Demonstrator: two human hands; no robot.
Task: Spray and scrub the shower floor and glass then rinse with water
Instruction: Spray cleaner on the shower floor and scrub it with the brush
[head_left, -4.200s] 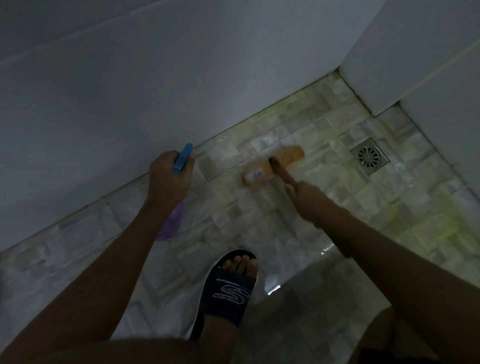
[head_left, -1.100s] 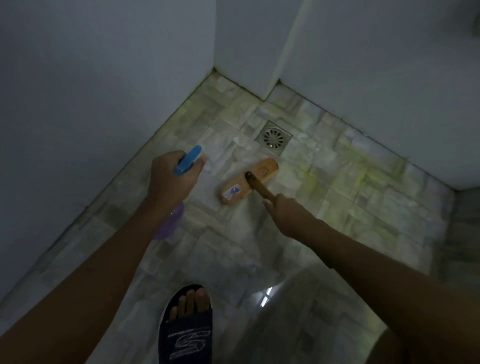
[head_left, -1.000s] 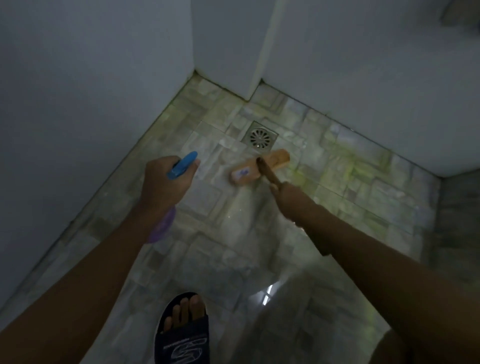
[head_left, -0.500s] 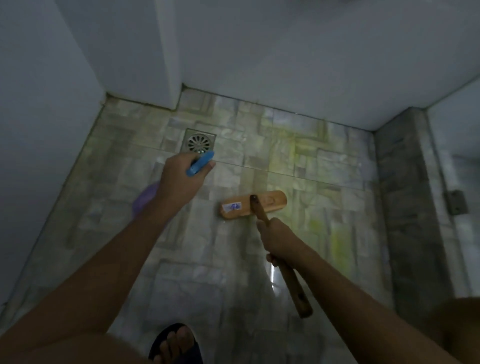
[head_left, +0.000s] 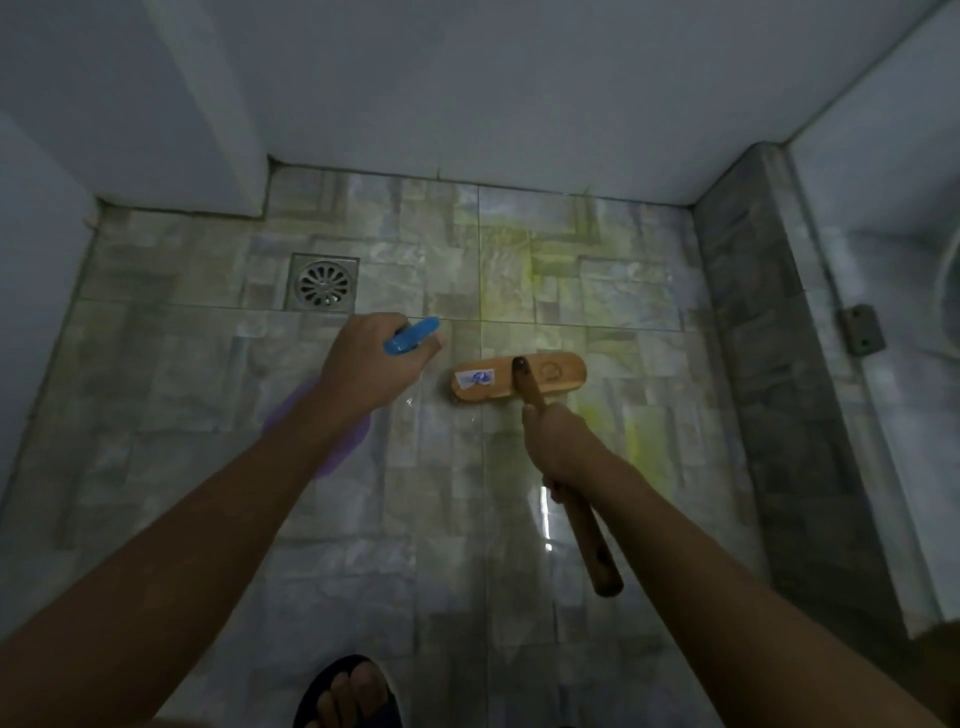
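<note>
Grips: we see left hand clenched round spray bottle, nozzle toward two o'clock, probably wetting floor ahead of scrub brush clasped by right hand.

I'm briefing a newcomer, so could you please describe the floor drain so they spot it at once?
Start at the pale stone-patterned tiled shower floor and look to its far left corner, below the jutting white wall. There sits the square metal floor drain with a round slotted grate, the only metal fitting set in the tiles.
</note>
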